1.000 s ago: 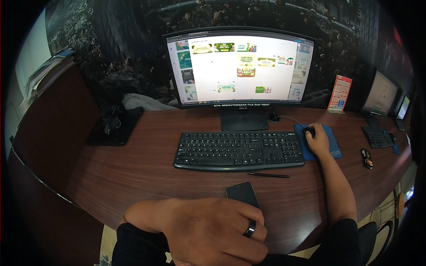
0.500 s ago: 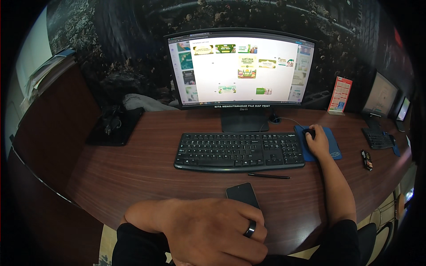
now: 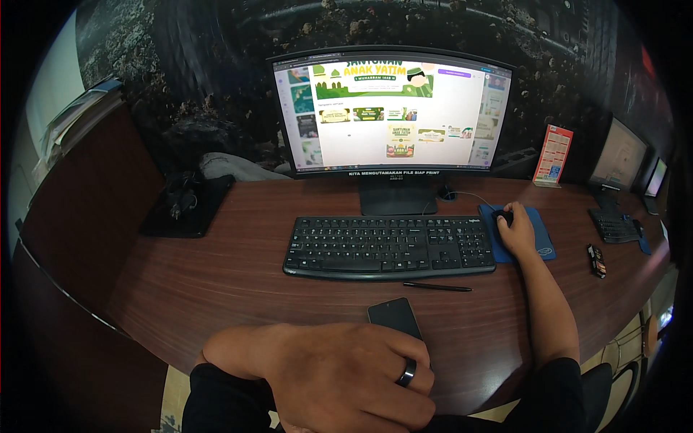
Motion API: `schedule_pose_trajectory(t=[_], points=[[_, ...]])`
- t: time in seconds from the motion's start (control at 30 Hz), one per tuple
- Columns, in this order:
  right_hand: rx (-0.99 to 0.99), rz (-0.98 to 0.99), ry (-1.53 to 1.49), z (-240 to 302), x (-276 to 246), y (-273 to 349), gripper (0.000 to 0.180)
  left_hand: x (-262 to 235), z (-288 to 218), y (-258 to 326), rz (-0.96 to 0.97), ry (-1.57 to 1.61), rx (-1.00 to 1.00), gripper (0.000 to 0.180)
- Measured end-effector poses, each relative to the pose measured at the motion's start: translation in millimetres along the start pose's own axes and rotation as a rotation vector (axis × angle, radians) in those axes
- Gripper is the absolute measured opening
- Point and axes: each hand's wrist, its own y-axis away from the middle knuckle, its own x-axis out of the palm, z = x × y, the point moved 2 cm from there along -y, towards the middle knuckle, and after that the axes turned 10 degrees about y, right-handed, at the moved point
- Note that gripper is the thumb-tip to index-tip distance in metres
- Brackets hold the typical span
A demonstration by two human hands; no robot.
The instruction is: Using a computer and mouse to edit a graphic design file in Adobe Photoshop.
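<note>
My right hand (image 3: 517,229) rests on a black computer mouse (image 3: 503,216), its fingers curved over it, on a blue mouse pad (image 3: 541,224). My left hand (image 3: 346,372), with a dark ring on one finger, is close to me at the desk's front edge. Its fingers curl under and inward; anything in them is hidden. Just beyond that hand lies a dark smartphone (image 3: 394,315), partly covered by it. Ahead stand a black keyboard (image 3: 386,245) and a lit monitor (image 3: 404,108), which displays a web page with a green and yellow banner above several small pictures.
A black pen (image 3: 437,286) lies in front of the keyboard. To the right are a small dark pack (image 3: 596,260), a red and white stand-up calendar (image 3: 554,155) and a second keyboard (image 3: 613,225). A black flat object (image 3: 189,208) lies at left, beside a brown partition (image 3: 86,187).
The page on the monitor has scrolled: the small pictures sit lower, and a large green and yellow banner now appears at the top. Both hands have stayed in place.
</note>
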Motion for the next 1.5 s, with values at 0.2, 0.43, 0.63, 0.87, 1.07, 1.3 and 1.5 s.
schedule_pose_trajectory(t=[0.2,0.43,0.63,0.87,1.07,1.3,1.5], points=[[-0.051,-0.04,-0.011,-6,5,-1,0.028,7,6,6,-0.019,0.006,0.006,0.058],[-0.052,-0.03,-0.022,-7,5,-1,0.029,9,4,6,-0.073,0.006,0.02,0.057],[-0.046,-0.032,-0.01,-4,3,0,0.029,-1,-4,-4,0.015,0.043,-0.114,0.058],[-0.055,-0.043,-0.017,-6,4,-1,0.029,3,1,-1,0.064,0.018,-0.077,0.059],[-0.066,-0.049,-0.023,-3,3,-1,0.029,6,-3,16,-0.005,0.025,-0.14,0.053],[-0.059,-0.05,-0.011,0,1,0,0.028,6,-5,14,-0.027,0.044,-0.147,0.052],[-0.054,-0.026,-0.009,-4,3,-1,0.029,5,4,9,-0.041,0.036,-0.033,0.049]])
